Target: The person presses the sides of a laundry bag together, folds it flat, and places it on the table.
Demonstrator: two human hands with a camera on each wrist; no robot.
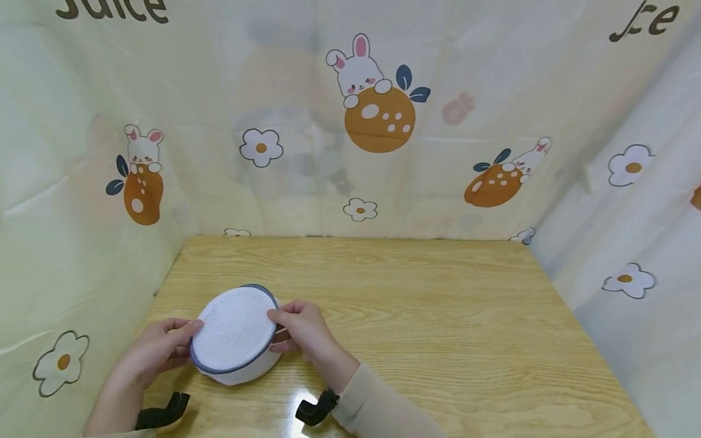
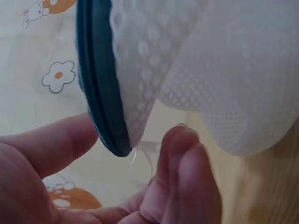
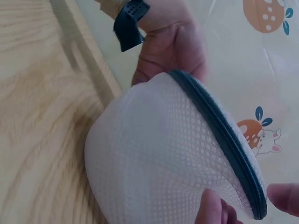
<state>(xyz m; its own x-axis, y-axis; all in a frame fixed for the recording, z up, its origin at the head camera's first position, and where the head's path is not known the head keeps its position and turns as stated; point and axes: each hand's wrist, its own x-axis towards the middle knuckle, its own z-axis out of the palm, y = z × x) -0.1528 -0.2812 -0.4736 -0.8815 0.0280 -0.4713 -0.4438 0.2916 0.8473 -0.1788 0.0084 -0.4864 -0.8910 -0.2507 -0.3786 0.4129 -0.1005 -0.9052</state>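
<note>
A round white mesh laundry bag [image 1: 235,328] with a dark blue zipper [image 3: 225,135] round its top edge is on the left part of the table, its flat top tilted. My left hand [image 1: 156,350] holds the bag's left edge, thumb at the rim and fingers below. On the opposite side, my right hand [image 1: 306,333] pinches the rim, with its thumb on top and fingers against the mesh side. In the left wrist view, a thin clear loop [image 2: 132,168] hangs by the zipper's end. The bag's inside is hidden.
The wood-grain table [image 1: 438,328] stretches away to the right. Printed curtains with rabbits, fruit and flowers hang behind [image 1: 296,194] and along both sides. Black straps [image 1: 317,409] show at both wrists.
</note>
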